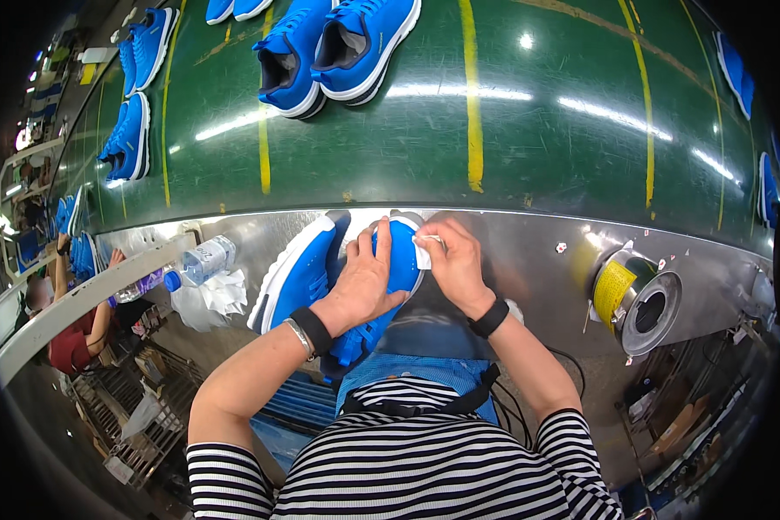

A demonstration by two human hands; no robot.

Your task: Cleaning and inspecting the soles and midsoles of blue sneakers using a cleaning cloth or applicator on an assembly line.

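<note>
A blue sneaker (400, 253) with a white sole stands in front of me on the metal ledge, its toe pointing away. My left hand (361, 279) grips it from above, fingers over the upper and thumb toward the right side. Between the closed fingers of my right hand (458, 265) is a small white piece of cloth or paper (422, 252), which touches the right edge of the toe. Left of this shoe, a second blue sneaker (296, 267) lies tipped, its white sole facing left.
Beyond the metal ledge (529, 251) runs a green conveyor belt (373, 165) with yellow lines, carrying several blue sneakers (360, 48). To the right is a metal can (637, 299) with a yellow label. A plastic bottle (206, 260) and crumpled white paper (212, 297) lie left. Another person (74, 334) works far left.
</note>
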